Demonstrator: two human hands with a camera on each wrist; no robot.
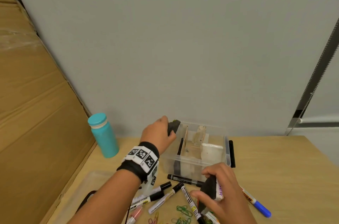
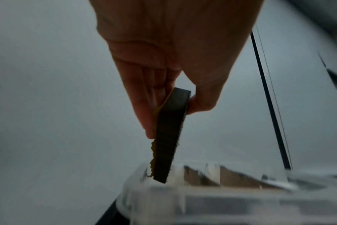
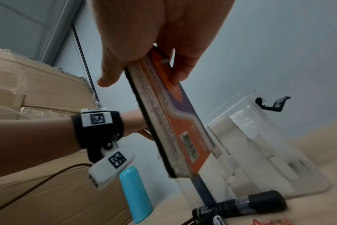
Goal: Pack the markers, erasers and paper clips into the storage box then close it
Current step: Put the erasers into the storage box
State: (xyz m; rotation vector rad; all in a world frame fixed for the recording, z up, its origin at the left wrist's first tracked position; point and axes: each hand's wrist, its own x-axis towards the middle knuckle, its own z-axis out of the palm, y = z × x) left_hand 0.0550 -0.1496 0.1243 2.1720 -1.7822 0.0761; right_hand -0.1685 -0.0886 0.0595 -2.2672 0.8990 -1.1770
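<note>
A clear plastic storage box point(image 1: 226, 148) with cardboard dividers stands open on the wooden table, white erasers inside. My left hand point(image 1: 159, 133) pinches a dark felt eraser point(image 1: 173, 127) over the box's far left corner; in the left wrist view this eraser point(image 2: 169, 137) hangs edge-down just above the box rim point(image 2: 200, 187). My right hand point(image 1: 220, 190) grips a second eraser point(image 1: 212, 188), black felt with an orange label point(image 3: 175, 115), in front of the box. Several markers point(image 1: 185, 180) and coloured paper clips point(image 1: 183, 213) lie on the table by that hand.
A teal bottle point(image 1: 103, 135) stands left of the box. Cardboard cartons point(image 1: 36, 104) line the left side, a grey wall the back. A blue-capped marker point(image 1: 256, 204) lies at the right. The box's black latch point(image 1: 232, 153) hangs on its right side.
</note>
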